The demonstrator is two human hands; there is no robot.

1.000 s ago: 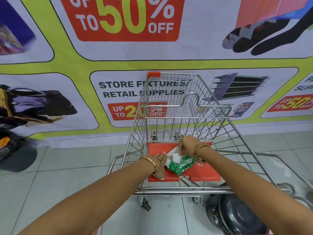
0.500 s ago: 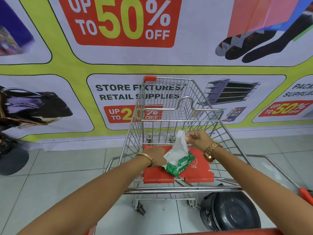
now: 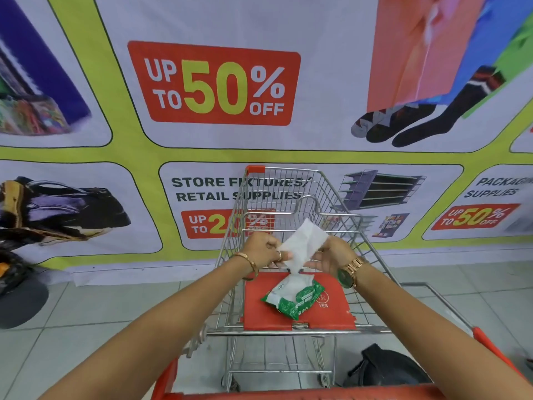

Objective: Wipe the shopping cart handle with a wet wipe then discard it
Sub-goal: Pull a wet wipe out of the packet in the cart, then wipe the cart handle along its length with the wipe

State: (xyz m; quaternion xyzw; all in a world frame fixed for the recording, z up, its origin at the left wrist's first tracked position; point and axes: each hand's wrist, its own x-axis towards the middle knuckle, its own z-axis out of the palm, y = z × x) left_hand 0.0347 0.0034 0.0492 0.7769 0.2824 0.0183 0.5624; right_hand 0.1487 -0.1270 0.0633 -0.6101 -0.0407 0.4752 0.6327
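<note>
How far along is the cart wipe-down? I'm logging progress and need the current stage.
Done: a wipe has been pulled up out of the pack, which lies on the cart's red seat flap. In hand: the left hand and right hand hold the wipe above the pack; its lower end looks still attached there. Left: wiping the red handle and discarding the wipe.

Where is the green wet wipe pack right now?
In the head view, centre frame, the green wipe pack lies on the cart's red seat flap, just below both hands, with a wipe pulled up from it.
</note>
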